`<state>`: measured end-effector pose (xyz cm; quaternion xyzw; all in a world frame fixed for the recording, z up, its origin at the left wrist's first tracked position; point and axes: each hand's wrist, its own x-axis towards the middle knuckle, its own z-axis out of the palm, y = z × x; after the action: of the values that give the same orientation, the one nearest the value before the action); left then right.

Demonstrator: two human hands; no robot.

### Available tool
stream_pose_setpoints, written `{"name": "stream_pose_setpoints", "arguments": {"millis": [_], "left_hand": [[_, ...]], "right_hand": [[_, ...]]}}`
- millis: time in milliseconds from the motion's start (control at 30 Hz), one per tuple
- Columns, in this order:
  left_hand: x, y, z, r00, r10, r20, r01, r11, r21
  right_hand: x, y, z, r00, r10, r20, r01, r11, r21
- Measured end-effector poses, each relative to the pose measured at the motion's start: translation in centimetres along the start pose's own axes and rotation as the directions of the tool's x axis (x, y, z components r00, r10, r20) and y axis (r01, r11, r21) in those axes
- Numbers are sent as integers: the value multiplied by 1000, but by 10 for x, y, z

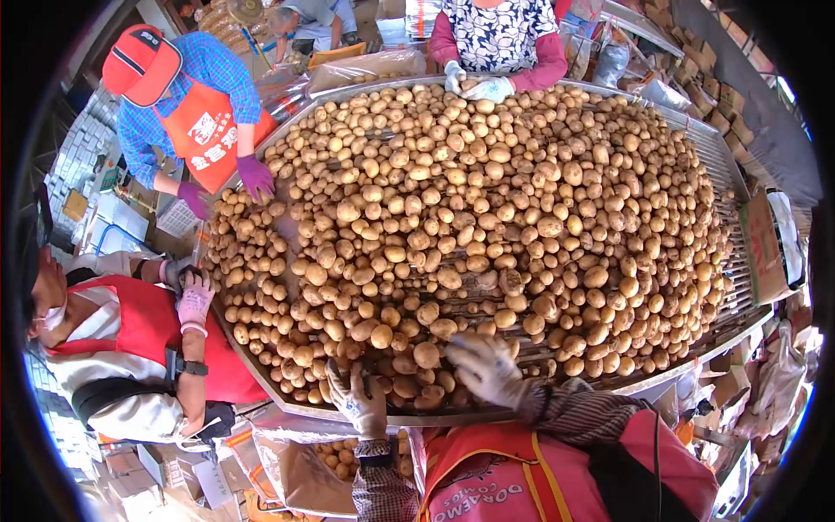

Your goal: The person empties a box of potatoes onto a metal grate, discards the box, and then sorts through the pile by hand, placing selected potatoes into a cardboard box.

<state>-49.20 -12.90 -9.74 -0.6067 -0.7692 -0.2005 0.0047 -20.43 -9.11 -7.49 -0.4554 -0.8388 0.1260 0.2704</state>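
Note:
Potatoes (522, 200) lie spread in a thick layer over a large slatted metal sorting table (731, 226). At its near edge my left hand (357, 402), in a white work glove, rests among the potatoes with fingers apart and pointing away from me. My right hand (485, 370), gloved too, reaches in over the potatoes to the right of it. Its fingers are stretched toward the left and a little blurred, with potatoes close around the fingertips. Bare slats show beside and beyond this hand.
Below the near edge stands a lined box (317, 474) holding potatoes. Co-workers line the table: a person in a red apron (235, 357) at left, one in an orange apron (198, 130) behind, one in a patterned top (496, 39) across. A cardboard sack (765, 248) leans at right.

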Motion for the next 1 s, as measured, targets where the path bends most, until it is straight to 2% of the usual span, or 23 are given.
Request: {"name": "stream_pose_setpoints", "arguments": {"millis": [67, 133, 200, 233, 267, 333, 367, 400, 467, 500, 533, 567, 600, 667, 700, 733, 800, 833, 867, 900, 933, 967, 1000], "left_hand": [[-4, 17, -1, 964, 76, -256, -87, 996, -32], [-6, 39, -8, 969, 95, -229, -96, 995, 9], [-11, 63, -8, 955, 151, -257, -176, 981, -79], [-11, 78, -15, 958, 170, -229, -205, 969, -139], [-14, 92, -22, 961, 192, -201, -232, 951, -203], [-23, 105, -14, 969, 196, -150, -239, 893, -381], [-25, 113, -14, 973, 191, -128, -230, 846, -482], [-30, 118, -15, 974, 185, -130, -225, 833, -505], [-39, 114, -14, 991, 137, -1, -88, 631, -770], [-43, 114, -13, 996, 82, 34, -16, 534, -845], [-49, 112, -16, 997, 24, 77, 59, 429, -901], [-60, 100, -9, 977, 7, 212, 194, 369, -909], [-78, 91, 20, 895, -55, 443, 447, 92, -890], [-74, 90, 1, 791, -81, 607, 519, -435, -735], [-74, 80, 2, 744, -66, 664, 526, -556, -644], [-77, 67, 4, 697, -31, 716, 520, -665, -536], [-87, 56, 0, 702, -144, 697, 434, -689, -580], [-92, 46, -19, 710, -110, 695, 456, -680, -574], [-100, 43, -20, 647, -213, 733, 425, -697, -578], [-112, 31, -29, 614, -222, 758, 484, -653, -583], [-122, 20, -44, 578, -233, 782, 541, -608, -581], [-130, 15, -53, 563, -242, 790, 531, -626, -571], [-146, 4, -44, 682, -142, 717, 487, -644, -590]], "right_hand": [[21, 21, -46, 979, 201, -11, -199, 955, -219], [46, 47, -60, 961, 273, -53, -268, 858, -439], [61, 68, -59, 892, 431, 139, -352, 853, -386], [70, 72, -54, 875, 418, 245, -238, 811, -534], [81, 78, -43, 881, 398, 254, -193, 795, -575], [116, 66, -39, 730, 546, 411, -178, 733, -657], [115, 75, -32, 736, 540, 409, -233, 768, -596], [112, 88, -25, 828, 450, 335, -188, 785, -590], [112, 64, -43, 751, 517, 411, -379, 847, -374], [100, 63, -34, 849, 435, 301, -379, 897, -227], [89, 46, -30, 936, 297, 188, -249, 938, -240], [79, 28, -26, 987, 147, 68, -122, 950, -287], [71, 9, -22, 998, 59, 28, -56, 993, -107], [49, -33, -6, 993, -6, 118, 5, 1000, 8], [38, -55, 0, 982, -64, 178, 52, 996, 69], [32, -87, -13, 935, -94, 341, 95, 995, 14], [8, -110, -1, 938, -91, 335, 24, 980, 200], [2, -110, -2, 935, -89, 343, 22, 981, 193], [-4, -108, -3, 924, -92, 371, -20, 957, 288], [-10, -106, -5, 912, -101, 398, -64, 923, 380], [-8, -102, -14, 937, -114, 330, 19, 960, 278], [-6, -94, -15, 944, -89, 319, 14, 973, 229], [-7, -84, -15, 948, -73, 310, 16, 983, 183]]}}
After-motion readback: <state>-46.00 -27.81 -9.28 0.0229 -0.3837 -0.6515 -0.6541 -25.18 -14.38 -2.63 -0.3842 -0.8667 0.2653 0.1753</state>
